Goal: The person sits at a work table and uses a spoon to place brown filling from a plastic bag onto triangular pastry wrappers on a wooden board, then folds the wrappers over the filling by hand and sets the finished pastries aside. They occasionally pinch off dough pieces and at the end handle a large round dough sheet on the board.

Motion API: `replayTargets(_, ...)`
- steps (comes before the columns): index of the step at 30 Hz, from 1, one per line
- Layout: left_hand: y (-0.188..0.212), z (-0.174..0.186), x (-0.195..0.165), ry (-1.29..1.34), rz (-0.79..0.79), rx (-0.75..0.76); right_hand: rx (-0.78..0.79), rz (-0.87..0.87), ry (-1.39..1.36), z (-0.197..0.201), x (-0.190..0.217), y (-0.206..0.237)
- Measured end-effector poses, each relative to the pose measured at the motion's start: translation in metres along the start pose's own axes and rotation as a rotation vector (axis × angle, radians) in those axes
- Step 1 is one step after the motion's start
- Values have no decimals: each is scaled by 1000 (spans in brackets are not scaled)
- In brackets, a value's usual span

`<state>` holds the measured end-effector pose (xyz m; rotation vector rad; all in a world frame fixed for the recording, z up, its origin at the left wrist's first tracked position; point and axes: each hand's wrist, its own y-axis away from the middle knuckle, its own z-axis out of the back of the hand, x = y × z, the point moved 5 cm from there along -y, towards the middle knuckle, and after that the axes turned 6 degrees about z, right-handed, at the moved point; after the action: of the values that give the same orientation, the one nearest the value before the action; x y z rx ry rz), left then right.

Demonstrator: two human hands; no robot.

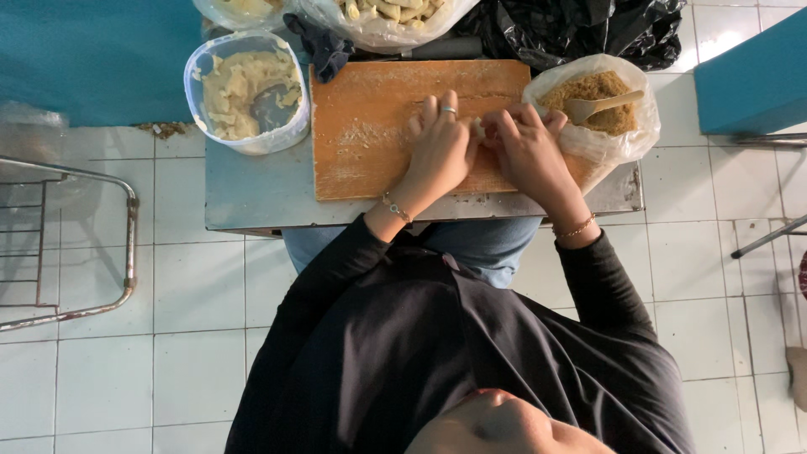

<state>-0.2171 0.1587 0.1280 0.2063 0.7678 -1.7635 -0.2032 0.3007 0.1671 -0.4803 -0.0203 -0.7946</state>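
Note:
My left hand [439, 150], with a ring and a bracelet, and my right hand [528, 150] meet over a floury wooden board [370, 126]. Together their fingertips pinch a small pale piece of dough [477, 128]; most of it is hidden by the fingers. A clear plastic tub [200, 71] of pale dough with a spoon in it stands left of the board. At the board's right edge sits a clear bag [626, 143] of brown crumbly filling holding a wooden spoon [607, 104].
The board lies on a small metal table [252, 189] over a white tiled floor. Behind it are a bag of shaped pale pieces [382, 21], a dark cloth [324, 49] and a black plastic bag [580, 29]. A metal rack [76, 244] stands at the left.

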Motion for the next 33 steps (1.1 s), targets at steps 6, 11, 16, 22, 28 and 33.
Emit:
replayTargets(6, -9, 5, 9, 60, 177, 66, 4, -66, -20, 3, -6, -8)
replayTargets(11, -3, 12, 3, 104, 151, -26, -97, -73, -5, 4, -4, -3)
replayTargets(16, 6, 11, -7, -8, 8, -129, -156, -124, 21, -2, -1, 2)
replayTargets(22, 21, 3, -16, -171, -115, -220, -237, -78, 277, -4, 12, 14)
replayTargets(28, 15, -7, -9, -169, -71, -139, -248, -97, 110, -6, 10, 22)
replayTargets(33, 13, -9, -7, -215, -53, -114, -239, -75, 181, -9, 8, 16)
